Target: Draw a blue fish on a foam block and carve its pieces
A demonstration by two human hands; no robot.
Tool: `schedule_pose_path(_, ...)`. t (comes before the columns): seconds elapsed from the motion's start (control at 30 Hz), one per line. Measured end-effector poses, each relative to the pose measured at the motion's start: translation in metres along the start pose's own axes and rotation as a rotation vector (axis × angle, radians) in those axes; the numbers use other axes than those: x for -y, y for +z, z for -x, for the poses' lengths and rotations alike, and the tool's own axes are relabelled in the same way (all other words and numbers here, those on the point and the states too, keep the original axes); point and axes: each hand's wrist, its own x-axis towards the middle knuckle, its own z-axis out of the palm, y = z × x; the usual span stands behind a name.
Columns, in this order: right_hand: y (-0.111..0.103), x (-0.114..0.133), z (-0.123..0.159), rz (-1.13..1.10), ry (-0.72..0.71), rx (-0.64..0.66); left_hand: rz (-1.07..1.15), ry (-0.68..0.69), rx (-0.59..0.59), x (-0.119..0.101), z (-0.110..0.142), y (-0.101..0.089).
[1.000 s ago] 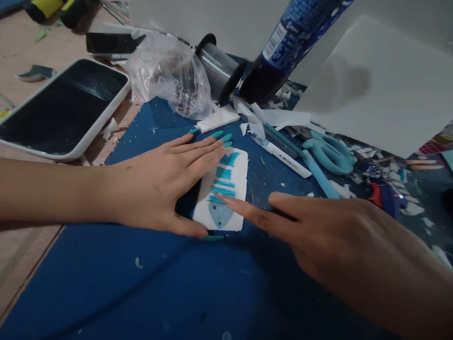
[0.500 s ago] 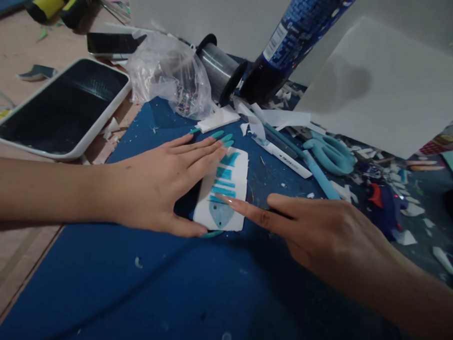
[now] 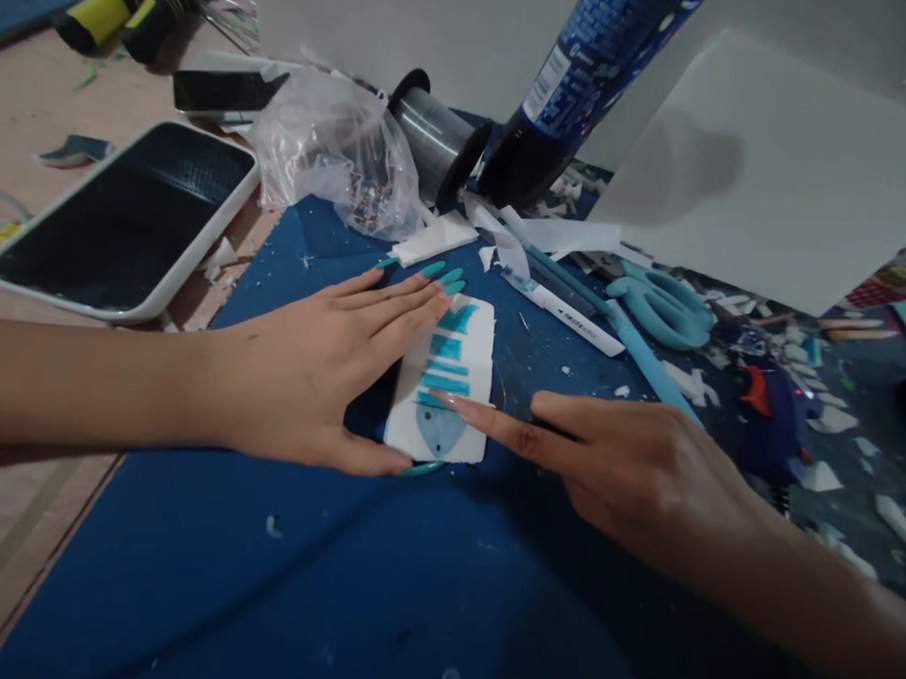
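Note:
A small white card (image 3: 475,421) lies on the blue mat, bearing a drawing of a light-blue fish head, turquoise stripes and a tail. My left hand (image 3: 347,360), with long turquoise nails, is laid flat and open along its left side, fingertips at the top edge and thumb at the bottom edge. From the right, my right hand (image 3: 628,457) stretches its index finger over the card, fingertip on the line between fish head and stripes. Its thumb is apart from the index; the other fingers are folded underneath and partly hidden. I see nothing held in it.
Beyond the card lie a white pen (image 3: 563,309), light-blue scissors (image 3: 669,304), paper strips and scraps. A wire spool (image 3: 436,139), plastic bag (image 3: 333,144) and dark bottle (image 3: 553,114) stand behind. A phone (image 3: 128,215) lies left; a blue-and-red tool (image 3: 776,424) lies right.
My right hand and forearm have shifted slightly left and down, uncovering more of the blue-and-red tool. The fingertip stays at the same line of the drawing. My left hand keeps its place.

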Motion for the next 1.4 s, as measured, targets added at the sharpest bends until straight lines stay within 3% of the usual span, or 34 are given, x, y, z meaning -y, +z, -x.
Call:
schedule_pose_path(0.7, -0.001, -0.002, 0.003, -0.022, -0.006, -0.009, -0.025, 0.031, -0.042, 0.0, 0.003, 0.0)
schedule_pose_path(1.07, -0.001, -0.007, 0.014, 0.03, -0.004, 0.1, -0.067, 0.053, -0.056, 0.0, 0.003, 0.0)
schedule_pose_path(1.4, 0.003, -0.008, 0.023, 0.043, 0.02, 0.078, -0.052, 0.028, -0.049, -0.001, 0.004, 0.0)
